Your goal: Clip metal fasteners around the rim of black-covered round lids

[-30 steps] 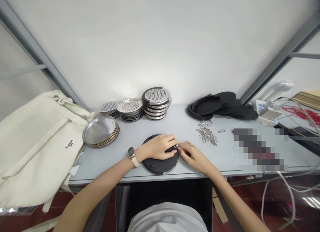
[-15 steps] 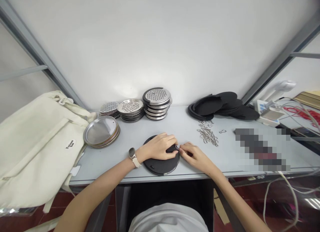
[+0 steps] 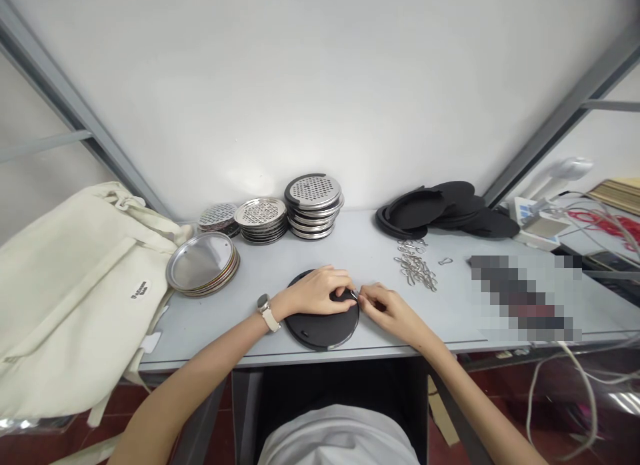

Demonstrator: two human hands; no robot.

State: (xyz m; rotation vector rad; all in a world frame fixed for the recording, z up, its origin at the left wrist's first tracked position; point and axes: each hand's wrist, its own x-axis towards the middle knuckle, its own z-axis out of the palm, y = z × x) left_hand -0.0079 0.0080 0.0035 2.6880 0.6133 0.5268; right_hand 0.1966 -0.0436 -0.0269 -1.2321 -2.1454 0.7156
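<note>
A black round disc (image 3: 325, 328) lies flat near the table's front edge. Across its upper part rests my left hand (image 3: 323, 291), its fingers closed at the disc's right edge. Just beyond that edge, my right hand (image 3: 383, 306) pinches a small shiny metal clip (image 3: 354, 294) against the rim, close to the left fingertips. Fingers hide most of the clip, so I cannot tell whether it passes through the disc. A pile of similar metal clips (image 3: 417, 273) lies behind my right hand, with one loose clip (image 3: 445, 261) beside it.
Stacks of perforated metal discs (image 3: 313, 191) stand against the wall, with plain metal discs (image 3: 200, 261) at left. Black discs (image 3: 415, 211) are heaped at back right. A cream bag (image 3: 85, 285) leans on the left end. A pixelated dark object (image 3: 520, 298) lies at right.
Both hands stay at the disc's right edge with only small finger shifts. The left fingers have drawn slightly closer around the clip; the disc stays in place.
</note>
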